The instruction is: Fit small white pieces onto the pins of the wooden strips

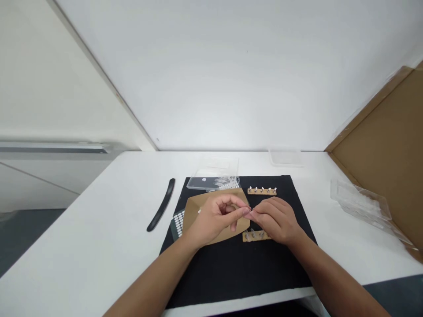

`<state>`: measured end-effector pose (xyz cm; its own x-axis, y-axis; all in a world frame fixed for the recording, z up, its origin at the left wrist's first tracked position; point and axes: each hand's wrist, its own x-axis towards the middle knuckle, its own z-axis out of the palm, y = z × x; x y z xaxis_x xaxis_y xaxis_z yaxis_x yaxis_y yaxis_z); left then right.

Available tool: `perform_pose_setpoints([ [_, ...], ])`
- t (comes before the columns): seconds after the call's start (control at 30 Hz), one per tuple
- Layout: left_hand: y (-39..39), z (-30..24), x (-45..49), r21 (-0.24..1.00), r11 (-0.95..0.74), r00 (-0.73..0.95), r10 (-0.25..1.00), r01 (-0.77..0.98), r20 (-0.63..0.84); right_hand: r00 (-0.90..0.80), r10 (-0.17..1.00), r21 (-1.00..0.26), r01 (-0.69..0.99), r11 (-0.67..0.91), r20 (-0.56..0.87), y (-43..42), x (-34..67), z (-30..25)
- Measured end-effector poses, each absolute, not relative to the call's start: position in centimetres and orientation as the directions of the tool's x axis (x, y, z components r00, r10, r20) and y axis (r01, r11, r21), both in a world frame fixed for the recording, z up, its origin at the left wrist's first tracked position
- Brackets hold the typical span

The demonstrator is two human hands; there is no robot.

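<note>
My left hand (220, 219) and my right hand (276, 219) meet fingertip to fingertip above a black mat (228, 277). Both are closed in a pinch; whatever lies between the fingertips is too small to name. Under my left hand is a brown paper piece (194, 207), partly over a sheet of white oval stickers (178, 224). Beyond my right hand sits a narrow wooden strip (262, 191) bearing several small white-tipped pegs. A second strip (254, 237), with clear pieces standing on it, is partly hidden by my right hand.
A clear plastic case (213, 166) holding thin pale sticks lies at the mat's back edge. Left of the mat is a curved black nail file (161, 205). A clear lid (286, 157) rests near the wall. On the right are clear plastic boxes (360, 200) and cardboard (386, 145).
</note>
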<state>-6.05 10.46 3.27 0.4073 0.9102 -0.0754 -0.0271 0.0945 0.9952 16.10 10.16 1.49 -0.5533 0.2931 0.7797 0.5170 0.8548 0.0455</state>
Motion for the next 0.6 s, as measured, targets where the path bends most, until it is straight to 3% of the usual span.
perform_pose_setpoints([
  [0.17, 9.9, 3.5, -5.7, 0.979, 0.202, 0.373, 0.911, -0.028, -0.178, -0.599, 0.272, 0.066, 0.480, 0.875, 0.753, 10.0, 16.4, 1.6],
  [0.33, 9.6, 3.5, -5.3, 0.980, 0.196, 0.322, 0.930, -0.023, -0.179, -0.585, 0.281, 0.042, 0.475, 0.879, 0.761, 10.0, 16.5, 1.3],
  [0.6, 9.7, 3.1, -5.1, 0.971, 0.238, 0.315, 0.924, -0.036, -0.215, -0.432, 0.426, -0.204, 0.472, 0.858, 0.795, 10.5, 16.4, 0.4],
])
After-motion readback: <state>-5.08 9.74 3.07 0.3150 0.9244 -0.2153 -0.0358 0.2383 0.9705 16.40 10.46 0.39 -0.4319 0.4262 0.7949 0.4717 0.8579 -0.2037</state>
